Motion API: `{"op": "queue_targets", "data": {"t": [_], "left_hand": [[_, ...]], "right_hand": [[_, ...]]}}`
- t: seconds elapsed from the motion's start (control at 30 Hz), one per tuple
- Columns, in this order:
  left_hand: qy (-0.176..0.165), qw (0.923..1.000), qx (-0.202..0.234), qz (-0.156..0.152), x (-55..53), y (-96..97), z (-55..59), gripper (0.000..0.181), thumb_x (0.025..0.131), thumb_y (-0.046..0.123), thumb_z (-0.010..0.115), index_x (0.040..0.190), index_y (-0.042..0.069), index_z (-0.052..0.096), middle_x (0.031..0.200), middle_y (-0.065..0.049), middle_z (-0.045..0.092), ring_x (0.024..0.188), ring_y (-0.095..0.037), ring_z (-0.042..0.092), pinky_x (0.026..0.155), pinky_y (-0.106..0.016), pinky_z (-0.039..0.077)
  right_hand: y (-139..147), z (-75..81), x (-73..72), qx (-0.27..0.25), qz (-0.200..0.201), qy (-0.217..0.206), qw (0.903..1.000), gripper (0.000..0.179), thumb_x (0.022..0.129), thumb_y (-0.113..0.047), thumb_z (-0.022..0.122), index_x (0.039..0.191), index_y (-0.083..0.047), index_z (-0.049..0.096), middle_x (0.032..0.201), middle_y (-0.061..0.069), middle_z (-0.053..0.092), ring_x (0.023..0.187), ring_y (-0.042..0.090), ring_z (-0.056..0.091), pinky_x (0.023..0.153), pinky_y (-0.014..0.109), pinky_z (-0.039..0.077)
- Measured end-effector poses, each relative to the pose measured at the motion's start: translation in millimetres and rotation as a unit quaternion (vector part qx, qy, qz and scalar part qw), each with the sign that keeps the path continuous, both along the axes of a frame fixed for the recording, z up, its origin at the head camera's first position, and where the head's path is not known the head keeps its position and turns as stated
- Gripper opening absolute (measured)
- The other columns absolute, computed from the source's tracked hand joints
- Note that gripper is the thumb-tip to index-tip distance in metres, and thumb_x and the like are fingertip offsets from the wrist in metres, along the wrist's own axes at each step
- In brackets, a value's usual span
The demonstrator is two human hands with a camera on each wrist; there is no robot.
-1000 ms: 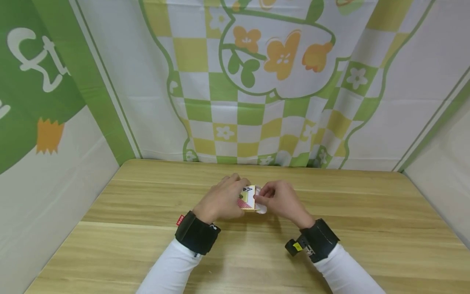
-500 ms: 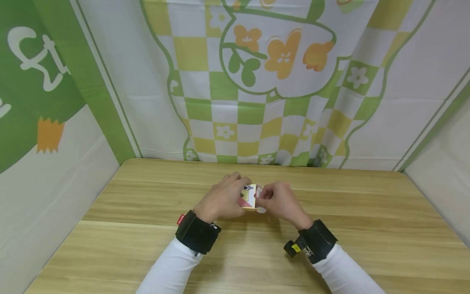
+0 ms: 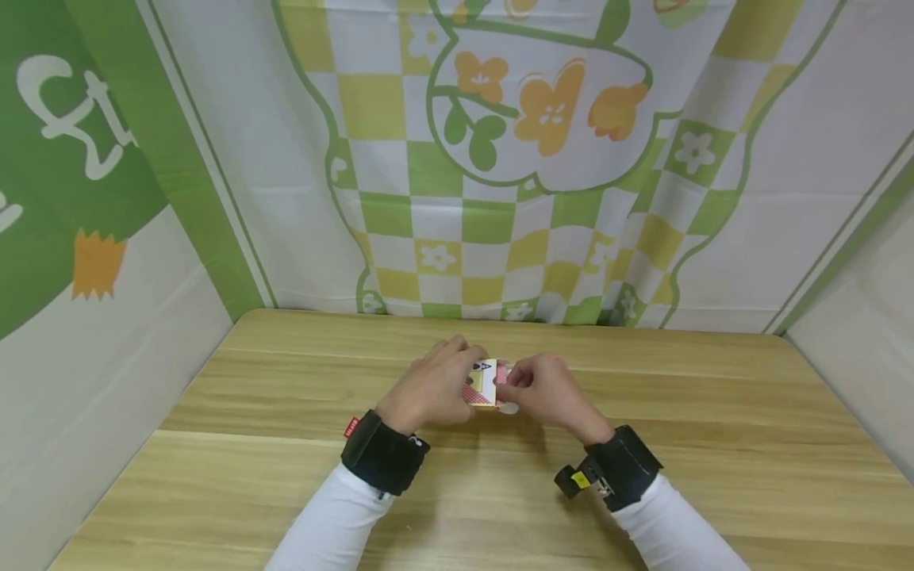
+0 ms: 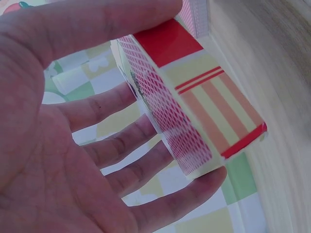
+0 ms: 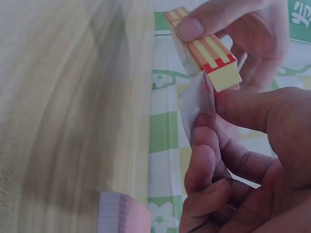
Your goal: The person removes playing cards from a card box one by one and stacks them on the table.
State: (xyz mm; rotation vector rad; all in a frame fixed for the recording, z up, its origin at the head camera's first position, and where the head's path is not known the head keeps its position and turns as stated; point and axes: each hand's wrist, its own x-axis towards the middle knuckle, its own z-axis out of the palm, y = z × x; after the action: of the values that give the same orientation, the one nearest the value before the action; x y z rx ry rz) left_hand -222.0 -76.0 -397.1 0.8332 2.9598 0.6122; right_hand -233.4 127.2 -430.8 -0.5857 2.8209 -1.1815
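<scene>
A playing-card box (image 3: 484, 382), printed with an ace and red lattice, is held over the table between both hands. My left hand (image 3: 433, 386) grips it, thumb along one narrow side and fingertips along the other. In the left wrist view the box (image 4: 170, 97) shows a striped side and a red lattice face. At its right end my right hand (image 3: 548, 394) pinches a thin white flap (image 5: 197, 99), thumb against the box's end and fingers curled beneath. A narrow red-patterned strip (image 3: 502, 373) shows between box and right fingers; whether it is card or box cannot be told.
The wooden table (image 3: 300, 468) reaches to a checked, flowered curtain (image 3: 435, 214) at the back. Black straps with small cameras wrap both wrists. A pale lilac and pink block (image 5: 124, 213), of unclear kind, shows at the bottom of the right wrist view.
A red-patterned strip now shows at the box's right end, where a pale, clear-looking surface was before. My right fingers have shifted slightly; my left hand keeps its grip.
</scene>
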Motion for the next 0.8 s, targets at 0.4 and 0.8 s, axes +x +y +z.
{"op": "queue_targets", "data": {"t": [0.4, 0.8], "left_hand": [[-0.016, 0.9997, -0.004, 0.019, -0.3, -3.2, 1.2, 0.070, 0.071, 0.010, 0.085, 0.136, 0.011, 0.059, 0.116, -0.004, 0.056, 0.101, -0.023, 0.052, 0.080, -0.044, 0.048], [-0.012, 0.9995, -0.007, 0.029, -1.8, -5.4, 2.1, 0.070, 0.071, 0.010, 0.085, 0.136, 0.011, 0.060, 0.119, -0.005, 0.058, 0.103, -0.023, 0.053, 0.083, -0.048, 0.049]], "right_hand": [[15, 10.8, -1.3, -0.013, 0.014, -0.080, 0.9967, 0.024, 0.093, -0.020, 0.074, 0.074, -0.007, 0.069, 0.060, -0.004, 0.050, 0.054, 0.010, 0.043, 0.052, 0.026, 0.035], [30, 19.2, -5.3, 0.005, 0.032, -0.079, 0.9963, 0.022, 0.095, -0.015, 0.069, 0.076, -0.005, 0.071, 0.064, -0.004, 0.048, 0.060, 0.011, 0.042, 0.056, 0.028, 0.033]]}}
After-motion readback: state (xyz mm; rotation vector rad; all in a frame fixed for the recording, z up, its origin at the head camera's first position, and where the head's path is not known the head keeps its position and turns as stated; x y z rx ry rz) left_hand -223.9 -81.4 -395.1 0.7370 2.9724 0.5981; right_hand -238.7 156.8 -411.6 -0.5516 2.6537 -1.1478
